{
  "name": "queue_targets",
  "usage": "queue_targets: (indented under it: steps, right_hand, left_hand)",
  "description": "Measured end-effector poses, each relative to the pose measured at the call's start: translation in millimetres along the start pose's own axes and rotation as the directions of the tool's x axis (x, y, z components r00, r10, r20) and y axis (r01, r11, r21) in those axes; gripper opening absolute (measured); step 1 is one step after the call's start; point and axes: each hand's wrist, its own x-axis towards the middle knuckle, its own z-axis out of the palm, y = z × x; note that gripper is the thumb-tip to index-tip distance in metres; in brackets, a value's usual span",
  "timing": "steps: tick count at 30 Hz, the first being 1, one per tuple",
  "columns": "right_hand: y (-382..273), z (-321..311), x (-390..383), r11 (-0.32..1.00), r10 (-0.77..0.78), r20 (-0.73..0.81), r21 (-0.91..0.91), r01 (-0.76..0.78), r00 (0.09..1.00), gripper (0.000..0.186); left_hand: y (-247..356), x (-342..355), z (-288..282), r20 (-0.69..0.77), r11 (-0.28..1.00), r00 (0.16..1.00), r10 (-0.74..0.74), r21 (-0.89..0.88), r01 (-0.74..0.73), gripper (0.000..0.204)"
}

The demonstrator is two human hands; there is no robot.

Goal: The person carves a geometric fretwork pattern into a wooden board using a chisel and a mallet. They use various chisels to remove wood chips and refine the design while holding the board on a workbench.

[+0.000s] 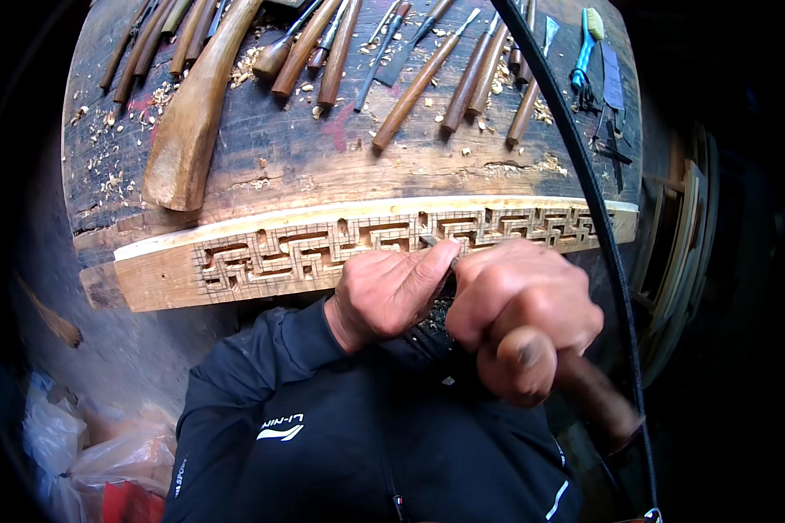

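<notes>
A long pale wooden board (161,275) lies along the near edge of the bench, its face cut with a pencil-gridded fretwork of slots and bars. My right hand (532,309) is wrapped in a fist round a chisel (600,399), whose brown wooden handle sticks out to the lower right, blurred. My left hand (384,292) is closed low on the same tool, its thumb pressed along the shank. Just beyond that thumb, the narrow metal blade (428,241) meets the carved pattern near its middle. Part of the shank is hidden between my hands.
Several wooden-handled chisels (419,91) lie across the far bench (340,166), among shavings. A heavy wooden mallet (183,148) rests at left, a blue brush (584,52) at far right. A black cord (580,157) crosses the view at right. Plastic bags (105,453) sit at lower left.
</notes>
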Motion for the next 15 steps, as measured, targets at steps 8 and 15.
queue_targets:
  steps: [8, 15]
  right_hand:
    - [-12.4, -22.9, -50.5, 0.980, -0.192, 0.171, 0.080, 0.180, 0.966, 0.057]
    - [-7.1, -2.8, -66.2, 0.979, -0.205, -0.151, -0.021, 0.204, 0.967, 0.060]
  left_hand:
    - [-0.5, -3.3, -6.7, 0.096, 0.981, 0.978, 0.184, 0.046, -0.189, 0.049]
    - [-1.6, -5.5, -2.5, 0.106, 0.979, 0.978, 0.181, 0.073, -0.190, 0.049]
